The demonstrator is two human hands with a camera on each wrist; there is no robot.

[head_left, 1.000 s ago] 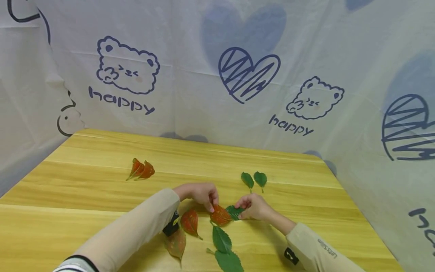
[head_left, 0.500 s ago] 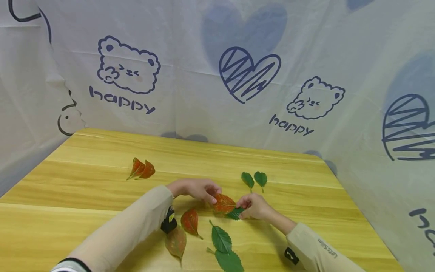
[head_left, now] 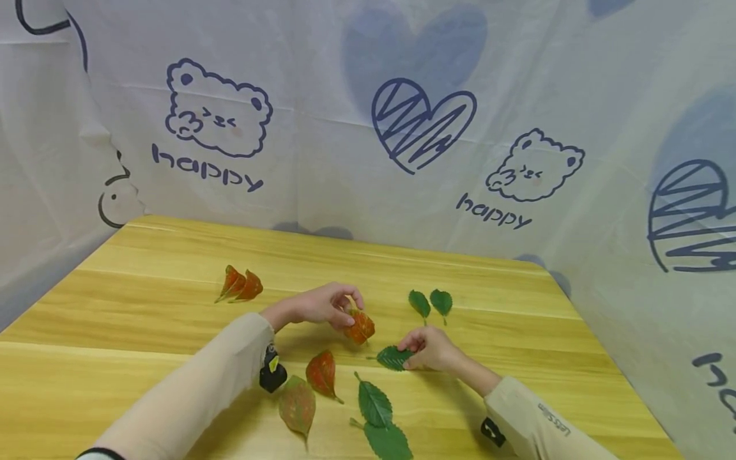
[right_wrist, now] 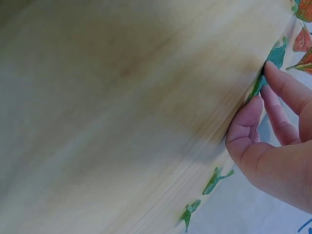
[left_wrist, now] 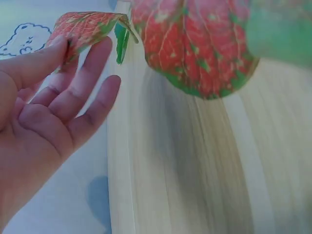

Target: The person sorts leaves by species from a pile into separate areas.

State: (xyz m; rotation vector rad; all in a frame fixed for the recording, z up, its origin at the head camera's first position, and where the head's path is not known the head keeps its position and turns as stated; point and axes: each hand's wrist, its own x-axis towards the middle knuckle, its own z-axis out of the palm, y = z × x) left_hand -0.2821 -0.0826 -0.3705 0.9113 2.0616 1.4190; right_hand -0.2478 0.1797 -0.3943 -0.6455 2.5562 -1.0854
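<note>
Between thumb and fingers my left hand pinches a red leaf, raised over the table in the head view. The left wrist view has this mottled red leaf at the fingertips, its stem pointing away from the hand. To the right, my right hand pinches the end of a green leaf with a toothed edge, low over the tabletop. In the right wrist view, thumb and finger grip that green leaf. A gap separates the two held leaves.
Two red leaves lie at the far left of the wooden table. Two small green leaves lie behind my right hand. Nearer are a red leaf, a paler reddish one and two overlapping green leaves.
My left hand has drawn the red leaf away from the green one, toward the far left, and the leaf has turned. The right hand has kept its place and its hold on the green leaf.
</note>
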